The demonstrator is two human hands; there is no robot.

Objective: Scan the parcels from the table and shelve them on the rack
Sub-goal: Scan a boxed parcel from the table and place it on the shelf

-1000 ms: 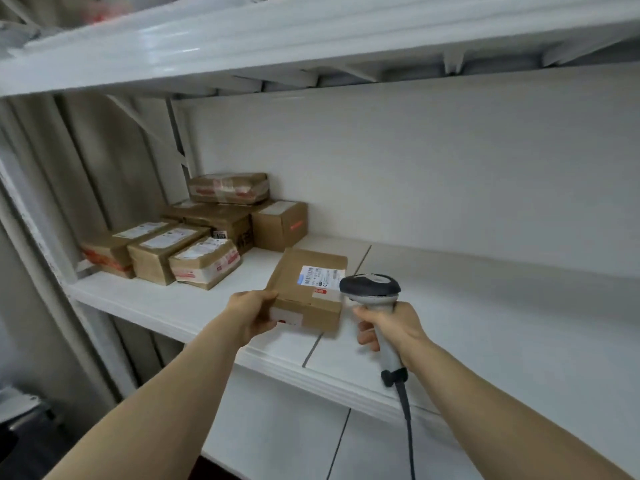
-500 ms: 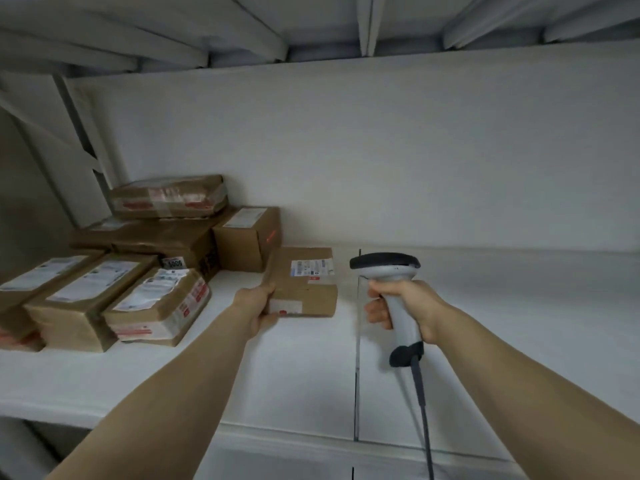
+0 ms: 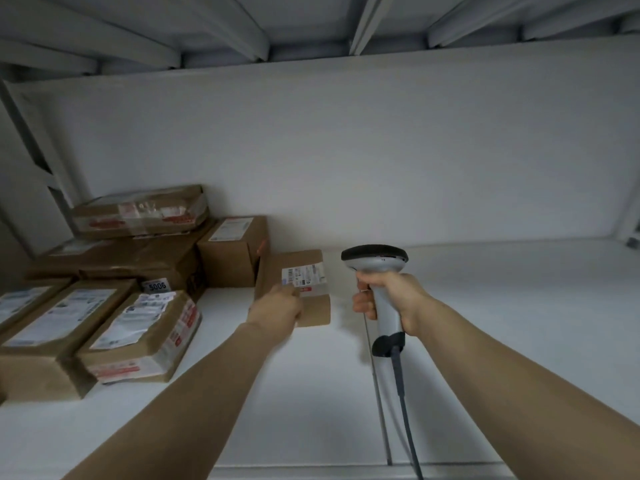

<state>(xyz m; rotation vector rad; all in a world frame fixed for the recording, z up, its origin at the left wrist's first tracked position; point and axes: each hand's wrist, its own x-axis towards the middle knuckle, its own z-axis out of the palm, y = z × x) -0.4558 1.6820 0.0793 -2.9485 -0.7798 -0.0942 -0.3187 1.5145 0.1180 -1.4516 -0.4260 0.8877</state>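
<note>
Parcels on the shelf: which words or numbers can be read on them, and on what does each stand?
"5006": small white tag on the front of the large box in the stack.
Shipping label on the parcel at the left hand: too small to read.
Labels and red tape print on the other boxes: blurred.

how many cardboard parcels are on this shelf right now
7 visible: one under the left hand at centre; an upright box beside it; a flat one atop a wide box; three in front. More may be hidden.
</note>
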